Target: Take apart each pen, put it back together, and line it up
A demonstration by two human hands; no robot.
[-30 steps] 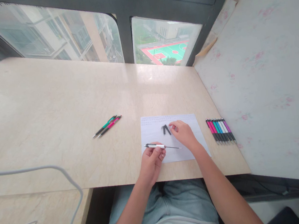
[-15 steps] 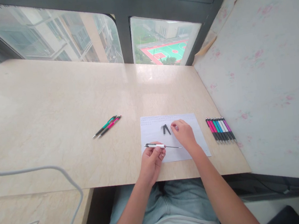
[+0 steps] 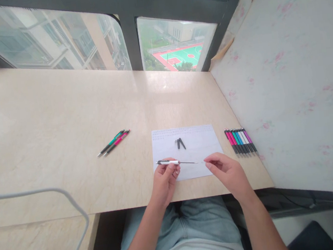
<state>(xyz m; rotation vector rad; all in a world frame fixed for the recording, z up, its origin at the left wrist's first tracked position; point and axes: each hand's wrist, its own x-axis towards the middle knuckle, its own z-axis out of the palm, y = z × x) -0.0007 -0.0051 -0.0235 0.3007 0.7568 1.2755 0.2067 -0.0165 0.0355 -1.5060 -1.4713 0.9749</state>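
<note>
My left hand [image 3: 165, 181] pinches the white barrel of a disassembled pen [image 3: 171, 162], its thin refill [image 3: 189, 162] sticking out bare to the right. Opposite the refill's tip is my right hand [image 3: 227, 170], thumb and forefinger closed on a tiny pale piece [image 3: 202, 161] that looks like a small spring; it is faint. A narrow gap separates it from the refill. Just beyond my hands, two black pen parts [image 3: 180, 144] and a tiny metal tip [image 3: 175, 141] lie on a white sheet of paper [image 3: 192, 172] with handwriting along its top.
Two pens [image 3: 114, 143], one green and one pink, rest on the table [image 3: 63, 112] at left. A row of several coloured pens [image 3: 241, 142] lies right of the paper, near the papered wall [image 3: 296, 106]. A pale cable [image 3: 76, 203] loops at lower left. Windows stand behind.
My right hand has moved from beside the black pen parts towards me, so its fingertips now face the refill's tip. My left hand keeps its hold on the pen. The view has shifted slightly.
</note>
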